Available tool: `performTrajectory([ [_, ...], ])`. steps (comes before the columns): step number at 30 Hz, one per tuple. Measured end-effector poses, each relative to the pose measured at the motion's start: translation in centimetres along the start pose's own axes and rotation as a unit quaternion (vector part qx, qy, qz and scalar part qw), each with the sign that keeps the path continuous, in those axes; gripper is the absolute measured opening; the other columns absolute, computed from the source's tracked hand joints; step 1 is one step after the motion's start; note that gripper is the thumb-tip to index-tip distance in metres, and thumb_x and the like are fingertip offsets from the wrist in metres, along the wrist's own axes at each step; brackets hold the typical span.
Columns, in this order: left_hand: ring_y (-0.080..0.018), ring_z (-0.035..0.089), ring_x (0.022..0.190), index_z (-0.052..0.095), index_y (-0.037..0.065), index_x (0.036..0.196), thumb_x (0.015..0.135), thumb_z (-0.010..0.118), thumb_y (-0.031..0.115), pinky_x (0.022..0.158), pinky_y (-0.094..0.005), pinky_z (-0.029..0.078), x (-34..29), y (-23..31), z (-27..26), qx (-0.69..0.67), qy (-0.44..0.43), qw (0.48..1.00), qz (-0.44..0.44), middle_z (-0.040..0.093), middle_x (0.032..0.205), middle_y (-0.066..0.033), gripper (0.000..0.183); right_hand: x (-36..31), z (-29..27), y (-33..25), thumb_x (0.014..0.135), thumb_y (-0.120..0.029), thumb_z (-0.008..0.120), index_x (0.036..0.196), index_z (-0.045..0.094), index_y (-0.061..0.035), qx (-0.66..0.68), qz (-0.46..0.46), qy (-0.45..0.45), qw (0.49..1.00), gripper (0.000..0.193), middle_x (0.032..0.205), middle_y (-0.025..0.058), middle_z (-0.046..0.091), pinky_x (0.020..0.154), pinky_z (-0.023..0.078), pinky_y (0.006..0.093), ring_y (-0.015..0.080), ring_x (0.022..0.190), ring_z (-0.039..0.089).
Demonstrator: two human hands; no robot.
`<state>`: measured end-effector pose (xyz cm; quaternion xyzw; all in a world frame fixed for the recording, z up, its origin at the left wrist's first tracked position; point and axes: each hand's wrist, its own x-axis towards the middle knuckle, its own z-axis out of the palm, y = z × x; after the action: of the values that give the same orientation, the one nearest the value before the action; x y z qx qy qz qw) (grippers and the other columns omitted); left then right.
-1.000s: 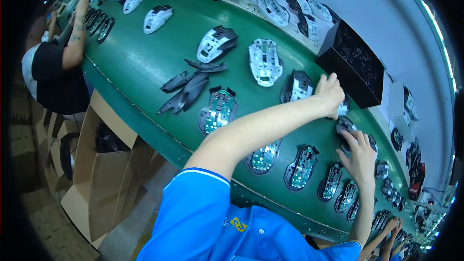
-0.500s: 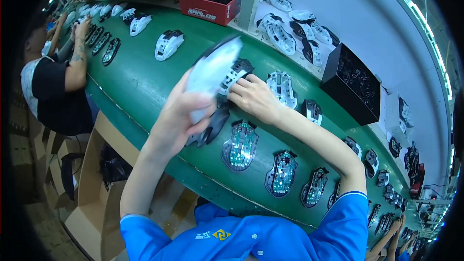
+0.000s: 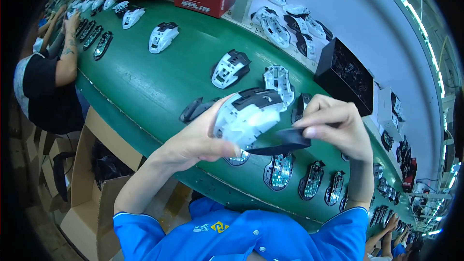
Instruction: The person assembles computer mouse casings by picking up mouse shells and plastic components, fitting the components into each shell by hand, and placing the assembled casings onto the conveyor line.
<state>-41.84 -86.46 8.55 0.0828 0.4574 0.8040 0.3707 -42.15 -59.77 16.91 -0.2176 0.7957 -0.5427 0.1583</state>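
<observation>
My left hand (image 3: 191, 142) is wrapped around a white-and-black computer mouse shell (image 3: 249, 118), held tilted above the green table. Between thumb and fingers, my right hand (image 3: 340, 125) pinches the end of a black curved cover piece (image 3: 290, 144). That piece lies along the shell's lower right side; whether the two are joined there I cannot tell. Behind them on the table are another white-and-black shell (image 3: 229, 70) and an upturned white shell (image 3: 279, 84). Dark cover pieces (image 3: 197, 110) lie behind my left wrist. Mouse bases with green circuit boards (image 3: 279, 173) sit below the held parts.
A red box (image 3: 205, 1) and a black box (image 3: 345, 75) of dark parts stand along the far side. More shells lie on the white shelf (image 3: 307, 55). Cardboard boxes (image 3: 92, 203) are at lower left. A co-worker (image 3: 46, 87) sits at the left.
My left hand has lowered the shell and turned it. My right hand has left the shell on the table, moved right and nearer me, and now grips the black cover piece.
</observation>
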Motion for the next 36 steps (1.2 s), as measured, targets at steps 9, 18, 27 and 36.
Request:
performTrajectory([
  [9, -0.0239, 0.034, 0.130, 0.006, 0.004, 0.146, 0.061, 0.083, 0.007, 0.106, -0.0358, 0.032, -0.8, -1.0, 4.7, 0.129, -0.066, 0.987, 0.075, 0.030, 0.140, -0.0168, 0.114, -3.7, 2.1, -0.2, 0.063, -0.005, 0.079, 0.085, 0.075, -0.0048, -0.080, -0.094, 0.045, 0.991, 0.023, 0.074, 0.0033, 0.064, 0.059, 0.041, 0.0249, 0.0120, 0.069, 0.056],
  [18, -0.0217, 0.038, 0.127, 0.014, 0.002, 0.143, 0.064, 0.081, 0.003, 0.101, -0.0366, 0.041, -1.9, -1.9, 6.0, 0.179, -0.025, 0.981, 0.074, 0.033, 0.134, -0.0130, 0.104, -5.0, 2.9, 0.2, 0.061, -0.010, 0.082, 0.087, 0.073, -0.0064, -0.149, -0.161, 0.085, 0.972, 0.028, 0.077, 0.0024, 0.060, 0.058, 0.042, 0.0256, 0.0125, 0.070, 0.055],
  [27, -0.0219, 0.043, 0.121, 0.024, -0.003, 0.137, 0.063, 0.084, 0.015, 0.091, -0.0333, 0.048, -2.4, -2.3, 6.1, 0.259, 0.012, 0.964, 0.052, 0.036, 0.125, -0.0135, 0.098, -5.2, 2.8, 1.4, 0.054, -0.019, 0.088, 0.078, 0.069, -0.0058, -0.142, -0.179, 0.114, 0.967, 0.033, 0.072, 0.0022, 0.062, 0.059, 0.044, 0.0263, 0.0139, 0.069, 0.056],
  [36, -0.0259, 0.046, 0.115, 0.026, -0.005, 0.135, 0.059, 0.084, 0.016, 0.096, -0.0346, 0.041, -2.3, -2.5, 6.2, 0.357, 0.026, 0.927, 0.113, 0.039, 0.119, -0.0166, 0.097, -5.3, 2.4, 1.8, 0.053, -0.021, 0.088, 0.079, 0.066, -0.0051, -0.148, -0.211, 0.112, 0.960, 0.038, 0.073, 0.0025, 0.063, 0.056, 0.045, 0.0252, 0.0132, 0.063, 0.057],
])
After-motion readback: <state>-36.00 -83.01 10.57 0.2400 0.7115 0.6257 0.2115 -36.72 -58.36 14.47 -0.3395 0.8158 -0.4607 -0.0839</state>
